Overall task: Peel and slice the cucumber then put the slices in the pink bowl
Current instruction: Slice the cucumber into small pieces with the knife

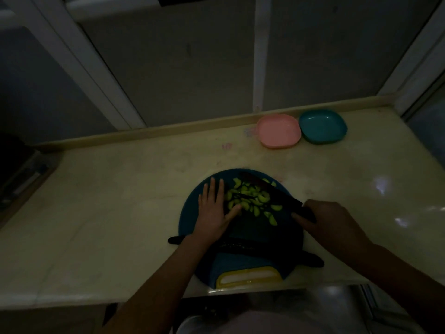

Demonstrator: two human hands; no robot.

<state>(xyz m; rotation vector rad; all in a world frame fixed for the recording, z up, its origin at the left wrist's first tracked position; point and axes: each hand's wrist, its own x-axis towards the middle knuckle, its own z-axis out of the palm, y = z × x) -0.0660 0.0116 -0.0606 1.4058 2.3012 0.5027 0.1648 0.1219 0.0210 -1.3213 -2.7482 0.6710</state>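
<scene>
A heap of pale green cucumber slices lies on a round dark blue cutting board near the counter's front edge. My left hand lies flat and open on the board, its thumb touching the left side of the heap. My right hand grips the black handle of a knife, whose dark blade lies across the far right side of the slices. The pink bowl sits empty at the back of the counter, well apart from the board.
A teal bowl stands right beside the pink one. A dark long tool lies across the board's near part, its ends sticking out both sides. The board's yellow-rimmed handle points towards me. The scene is dim.
</scene>
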